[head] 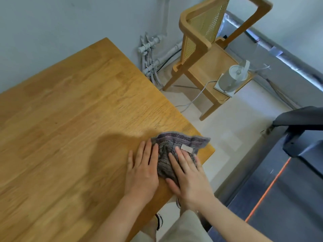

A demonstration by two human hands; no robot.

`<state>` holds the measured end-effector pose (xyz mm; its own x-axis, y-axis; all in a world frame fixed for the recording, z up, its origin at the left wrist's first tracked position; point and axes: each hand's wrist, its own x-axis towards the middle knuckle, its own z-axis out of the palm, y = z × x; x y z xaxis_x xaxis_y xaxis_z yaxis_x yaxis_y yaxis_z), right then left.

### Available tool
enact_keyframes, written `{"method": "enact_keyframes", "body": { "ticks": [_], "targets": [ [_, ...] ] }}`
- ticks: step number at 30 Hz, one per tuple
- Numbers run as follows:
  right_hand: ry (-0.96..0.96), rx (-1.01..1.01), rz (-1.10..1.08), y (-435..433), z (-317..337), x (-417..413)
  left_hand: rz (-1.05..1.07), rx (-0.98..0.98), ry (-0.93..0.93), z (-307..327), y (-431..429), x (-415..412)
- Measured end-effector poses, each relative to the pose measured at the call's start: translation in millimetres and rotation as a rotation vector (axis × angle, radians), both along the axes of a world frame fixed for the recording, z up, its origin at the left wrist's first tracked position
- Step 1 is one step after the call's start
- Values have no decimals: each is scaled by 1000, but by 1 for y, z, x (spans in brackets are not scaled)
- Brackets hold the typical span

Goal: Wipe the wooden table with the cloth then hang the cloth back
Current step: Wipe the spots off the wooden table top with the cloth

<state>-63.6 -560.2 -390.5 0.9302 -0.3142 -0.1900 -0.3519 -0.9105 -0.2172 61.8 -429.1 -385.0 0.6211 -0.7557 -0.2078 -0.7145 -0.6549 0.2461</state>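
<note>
A grey striped cloth [172,145] with a pale label lies crumpled on the wooden table [73,119] near its right corner. My left hand [142,172] lies flat, palm down, with its fingertips on the cloth's left edge. Beside it, my right hand [189,177] presses flat on the cloth, fingers spread, covering its near part. Neither hand grips the cloth; both rest on top of it.
A wooden chair with a cane back [206,55] stands beyond the table's right edge, with a white kettle [230,79] and its cable on the seat. Grey pipes [152,55] run along the wall. A dark treadmill [288,172] fills the floor at right.
</note>
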Motion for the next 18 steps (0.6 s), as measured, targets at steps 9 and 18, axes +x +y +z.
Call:
{"method": "enact_keyframes", "body": {
  "ticks": [9,18],
  "targets": [
    [8,80,-34,-97,1,31,200,123,-19,8,-85,-11],
    [11,611,122,-140,18,115,808,-299,464,56,-125,49]
  ]
}}
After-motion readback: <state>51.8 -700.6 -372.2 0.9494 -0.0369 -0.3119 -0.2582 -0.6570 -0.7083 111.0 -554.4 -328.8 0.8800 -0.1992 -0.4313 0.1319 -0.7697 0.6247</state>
